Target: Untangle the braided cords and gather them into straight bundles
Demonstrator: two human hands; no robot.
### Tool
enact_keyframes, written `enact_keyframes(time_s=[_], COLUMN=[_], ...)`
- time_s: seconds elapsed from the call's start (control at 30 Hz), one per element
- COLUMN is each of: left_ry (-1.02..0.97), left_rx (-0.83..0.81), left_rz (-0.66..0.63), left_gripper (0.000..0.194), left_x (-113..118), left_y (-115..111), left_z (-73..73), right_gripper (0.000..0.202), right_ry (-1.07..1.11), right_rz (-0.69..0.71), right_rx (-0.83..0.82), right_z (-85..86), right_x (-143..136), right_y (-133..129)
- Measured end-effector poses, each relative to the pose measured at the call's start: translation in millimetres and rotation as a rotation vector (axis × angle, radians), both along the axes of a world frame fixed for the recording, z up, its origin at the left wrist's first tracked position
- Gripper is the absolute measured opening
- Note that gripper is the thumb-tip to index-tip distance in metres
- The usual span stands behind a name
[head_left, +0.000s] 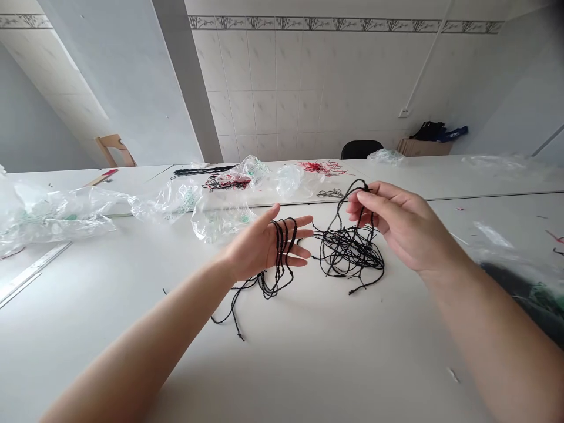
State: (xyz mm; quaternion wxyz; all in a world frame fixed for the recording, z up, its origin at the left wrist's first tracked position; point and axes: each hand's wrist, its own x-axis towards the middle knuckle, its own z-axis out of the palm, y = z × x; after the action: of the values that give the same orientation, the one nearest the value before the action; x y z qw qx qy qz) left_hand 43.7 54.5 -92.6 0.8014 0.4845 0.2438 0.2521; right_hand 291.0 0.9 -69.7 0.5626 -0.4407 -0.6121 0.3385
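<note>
In the head view, both bare hands are held above a white table (308,364), each with dark cord. The left hand (255,252) is turned palm up near the middle, its thumb raised and its fingers spread and loosely extended, gripping nothing; several looped black cords (279,252) hang across the fingers, and their knotted lower ends trail down to the tabletop beside the forearm. The right hand (403,223) pinches a black cord (342,201) between thumb and forefinger, with a bend of it rising above the fingertips and lengths dropping below. Beneath that hand, on the table, lies a tangled pile of black cords (352,252), some ends poking out at its edges. Just behind the pile rest metal scissors (330,192). Farther back are a heap of red threads (324,168), a mixed clump of red and black threads (227,183) and a straight bundle of black cords (205,171). Crumpled clear plastic bags (170,200) spread over the left and centre, near a ruler (35,275) at the left edge. At the right, partly behind the right forearm, a clear bag with dark contents (520,288) lies on the table. Beyond stand a wooden chair (115,142), a black chair (362,149) and a cardboard box (425,147), before a tiled wall (264,64).
</note>
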Motion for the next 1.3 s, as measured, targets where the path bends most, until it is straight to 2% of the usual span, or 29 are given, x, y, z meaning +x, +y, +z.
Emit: enact_keyframes(time_s=[0.13, 0.2, 0.3, 0.43, 0.53, 0.63, 0.87, 1.1, 1.3], left_ry=[0.019, 0.020, -0.032, -0.091, -0.119, -0.132, -0.149, -0.102, -0.119], left_rx=[0.007, 0.012, -0.041, -0.113, -0.113, -0.112, -0.130, -0.032, -0.018], left_rz=[0.033, 0.050, 0.041, 0.053, 0.073, 0.078, 0.025, -0.073, -0.060], left_gripper=[0.045, 0.041, 0.043, 0.046, 0.048, 0.051, 0.049, 0.043, 0.042], left_x=[3.0, 4.4, 5.6, 5.3, 5.0, 6.6, 13.1, 11.5, 12.7], left_y=[-3.8, -5.3, -5.5, -4.9, -6.1, -8.4, -14.1, -16.1, -15.0], left_z=[0.8, 1.2, 0.6, -1.1, -0.8, 0.3, -1.8, 0.3, -0.9], right_gripper=[0.016, 0.017, 0.019, 0.033, 0.038, 0.039, 0.042, 0.042, 0.044], right_ry=[0.112, 0.122, 0.178, 0.298, 0.279, 0.224, 0.198, 0.203, 0.218], right_rz=[0.094, 0.102, 0.103, 0.174, 0.167, 0.161, 0.197, 0.184, 0.176], right_rx=[-0.095, -0.127, -0.179, -0.278, -0.316, -0.323, -0.364, -0.371, -0.347], right_z=[3.5, 5.3, 3.7, -13.4, -29.8, -38.4, -39.0, -39.5, -39.8], right_x=[0.4, -0.5, -4.3, -19.9, -35.0, -46.2, -63.9, -68.4, -67.9], right_y=[-1.2, -2.0, -0.7, 6.2, 9.4, 6.9, -2.9, -2.7, -2.9])
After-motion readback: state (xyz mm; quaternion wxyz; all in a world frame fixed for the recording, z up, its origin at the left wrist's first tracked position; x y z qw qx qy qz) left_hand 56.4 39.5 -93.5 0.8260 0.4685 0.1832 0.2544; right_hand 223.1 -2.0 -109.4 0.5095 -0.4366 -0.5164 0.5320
